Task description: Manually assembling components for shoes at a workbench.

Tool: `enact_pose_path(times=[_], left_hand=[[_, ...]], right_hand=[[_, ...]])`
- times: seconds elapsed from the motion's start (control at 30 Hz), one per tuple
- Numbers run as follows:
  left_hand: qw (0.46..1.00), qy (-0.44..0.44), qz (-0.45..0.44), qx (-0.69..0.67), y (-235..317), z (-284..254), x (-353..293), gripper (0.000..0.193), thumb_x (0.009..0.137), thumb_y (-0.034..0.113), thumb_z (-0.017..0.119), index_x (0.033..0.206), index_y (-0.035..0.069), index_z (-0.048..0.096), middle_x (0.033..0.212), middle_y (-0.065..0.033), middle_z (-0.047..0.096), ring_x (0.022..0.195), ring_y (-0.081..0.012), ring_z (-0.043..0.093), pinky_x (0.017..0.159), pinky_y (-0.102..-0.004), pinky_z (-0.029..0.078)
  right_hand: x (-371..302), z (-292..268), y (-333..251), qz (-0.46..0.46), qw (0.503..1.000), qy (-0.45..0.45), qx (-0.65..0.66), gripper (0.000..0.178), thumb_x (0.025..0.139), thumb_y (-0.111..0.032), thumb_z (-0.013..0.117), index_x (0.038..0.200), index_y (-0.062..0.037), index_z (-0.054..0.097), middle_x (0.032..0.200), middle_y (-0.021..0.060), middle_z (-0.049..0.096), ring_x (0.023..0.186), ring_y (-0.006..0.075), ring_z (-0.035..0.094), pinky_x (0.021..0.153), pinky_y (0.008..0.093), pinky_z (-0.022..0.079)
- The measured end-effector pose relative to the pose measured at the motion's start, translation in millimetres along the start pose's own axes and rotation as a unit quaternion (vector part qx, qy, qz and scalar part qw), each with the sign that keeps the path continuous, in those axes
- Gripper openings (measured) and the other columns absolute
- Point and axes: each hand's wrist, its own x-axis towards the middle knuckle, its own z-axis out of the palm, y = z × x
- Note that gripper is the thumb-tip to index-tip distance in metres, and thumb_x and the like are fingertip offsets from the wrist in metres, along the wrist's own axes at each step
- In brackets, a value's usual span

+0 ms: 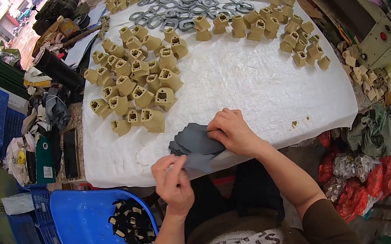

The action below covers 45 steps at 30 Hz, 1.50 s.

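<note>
Several thin, limp dark grey sheets, paper or cloth, lie in a ragged stack at the table's near edge. My right hand is closed on the right side of this stack, thumb and fingers pinched together. My left hand pinches a smaller grey piece, slightly blurred, at the stack's near side. Whether that piece is separate from the stack I cannot tell. Beyond the hands stand many tan, hollow, block-like parts, with square openings in their ends, grouped on the left.
A white sheet covers the table. Grey metal rings lie at the far middle; more tan parts stand far right. A blue tub with black-and-tan pieces stands lower left. Red plastic bags sit lower right. A phone lies left.
</note>
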Motion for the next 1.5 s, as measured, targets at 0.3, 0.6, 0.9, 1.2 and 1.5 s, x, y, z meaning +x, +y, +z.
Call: enact_pose_path(times=[0.3, 0.6, 0.9, 1.2, 1.5], left_hand=[[0.983, 0.137, -0.093, -0.075, 10.2, -5.3, 33.1, 0.023, 0.084, -0.007, 0.046, 0.103, -0.009, 0.059, 0.104, -0.0148, 0.055, 0.095, -0.0218, 0.055, 0.084, -0.0291, 0.043], [0.984, 0.136, -0.082, -0.076, -2.8, 11.6, 20.1, 0.022, 0.084, -0.008, 0.049, 0.102, -0.004, 0.062, 0.102, -0.0142, 0.056, 0.094, -0.023, 0.055, 0.081, -0.0284, 0.044], [0.97, 0.164, -0.171, -0.059, -1.1, -6.2, 19.5, 0.024, 0.086, -0.006, 0.045, 0.104, -0.005, 0.06, 0.104, -0.0122, 0.056, 0.094, -0.0192, 0.055, 0.08, -0.0261, 0.043], [0.969, 0.191, -0.145, -0.056, 1.4, -14.8, 17.6, 0.023, 0.086, -0.004, 0.044, 0.103, -0.006, 0.059, 0.104, -0.0132, 0.056, 0.094, -0.0193, 0.055, 0.083, -0.0267, 0.042], [0.982, 0.147, -0.098, -0.061, 6.1, -7.2, 24.6, 0.023, 0.083, -0.007, 0.046, 0.101, -0.006, 0.061, 0.101, -0.0149, 0.054, 0.092, -0.0224, 0.055, 0.08, -0.0283, 0.045]], right_hand=[[-1.8, 8.8, -1.3, -0.048, 0.998, 0.019, -0.042, 0.017, 0.078, -0.007, 0.064, 0.093, -0.0109, 0.058, 0.1, 0.001, 0.059, 0.098, 0.0222, 0.049, 0.088, 0.0375, 0.031], [1.2, 10.3, 0.8, -0.069, 0.997, 0.039, 0.004, 0.02, 0.076, -0.001, 0.062, 0.094, -0.0085, 0.059, 0.093, 0.0044, 0.061, 0.094, 0.0245, 0.052, 0.086, 0.0357, 0.036], [-0.1, 7.6, -3.0, 0.053, 0.97, 0.064, 0.23, 0.019, 0.081, 0.006, 0.058, 0.098, -0.0033, 0.057, 0.089, 0.0062, 0.06, 0.08, 0.0157, 0.057, 0.072, 0.0267, 0.045], [12.5, 5.3, -11.2, 0.118, 0.938, -0.042, 0.322, 0.025, 0.08, 0.005, 0.06, 0.103, -0.0045, 0.056, 0.093, 0.0038, 0.06, 0.085, 0.0126, 0.056, 0.075, 0.0251, 0.045], [9.8, 12.5, 6.5, -0.021, 0.994, 0.042, 0.099, 0.022, 0.081, -0.002, 0.062, 0.102, -0.0063, 0.058, 0.091, 0.0038, 0.06, 0.09, 0.0198, 0.052, 0.072, 0.0284, 0.044]])
